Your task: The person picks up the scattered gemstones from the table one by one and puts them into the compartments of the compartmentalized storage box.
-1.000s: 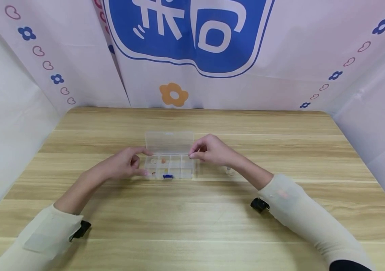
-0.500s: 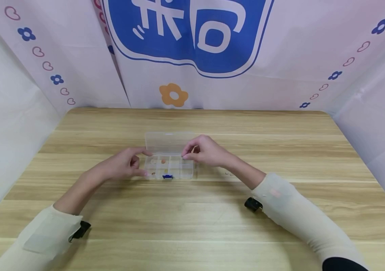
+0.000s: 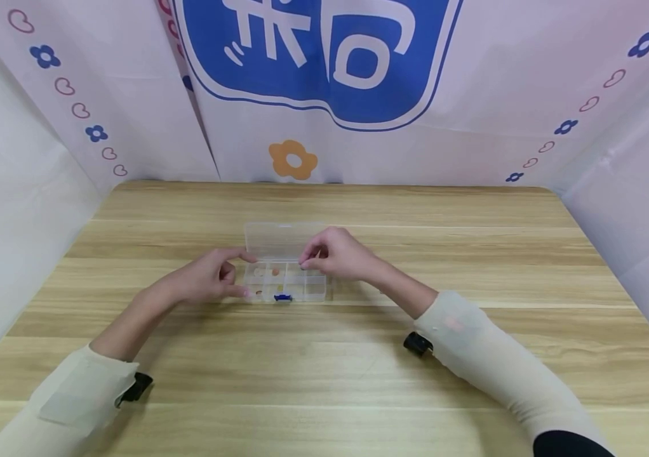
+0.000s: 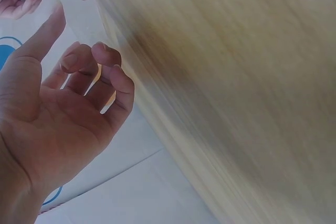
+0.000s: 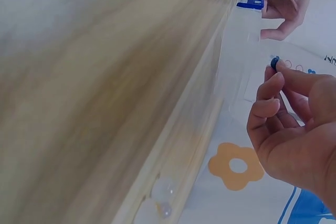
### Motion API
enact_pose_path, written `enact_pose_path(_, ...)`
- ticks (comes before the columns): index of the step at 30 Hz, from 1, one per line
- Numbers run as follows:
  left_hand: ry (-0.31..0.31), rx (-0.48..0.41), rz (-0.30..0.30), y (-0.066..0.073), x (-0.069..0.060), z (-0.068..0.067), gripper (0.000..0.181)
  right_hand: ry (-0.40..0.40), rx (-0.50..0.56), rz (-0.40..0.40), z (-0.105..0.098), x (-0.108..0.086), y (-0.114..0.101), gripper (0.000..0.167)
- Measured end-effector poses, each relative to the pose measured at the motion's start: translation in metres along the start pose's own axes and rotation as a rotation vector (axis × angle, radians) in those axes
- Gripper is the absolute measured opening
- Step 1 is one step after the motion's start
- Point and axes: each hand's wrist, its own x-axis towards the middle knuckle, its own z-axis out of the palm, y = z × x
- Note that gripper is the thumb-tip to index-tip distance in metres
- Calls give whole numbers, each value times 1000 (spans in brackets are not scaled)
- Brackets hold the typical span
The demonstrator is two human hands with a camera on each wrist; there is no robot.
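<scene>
A clear compartment box (image 3: 315, 291) lies on the table, its lid (image 3: 272, 240) raised at the back and a blue latch (image 3: 283, 298) in front. Small items, one of them orange (image 3: 275, 271), are in its left compartments. My left hand (image 3: 204, 278) holds the box's left end between thumb and index finger, the other fingers curled (image 4: 79, 114). Over the back row, right of the middle, my right hand (image 3: 347, 255) pinches a small dark blue piece (image 5: 274, 63) between thumb and index finger.
Clear round pieces (image 5: 163, 187) lie on the wooden table (image 3: 324, 381), mostly hidden by the right forearm in the head view. A printed cloth (image 3: 416, 149) hangs along the table's back edge.
My right hand has moved left from the box's right edge to above the back compartments, with the small piece in its fingertips. The left hand and the box have stayed in place.
</scene>
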Motion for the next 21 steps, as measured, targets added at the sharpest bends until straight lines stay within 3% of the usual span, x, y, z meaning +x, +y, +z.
enact_pose_path(10,-2,-11,-2,0,0,0,60,36,-98,-1,5,9,-5,5)
enact_pose_path(21,-5,-16,-11,0,0,0,59,27,-99,28,10,13,-9,4)
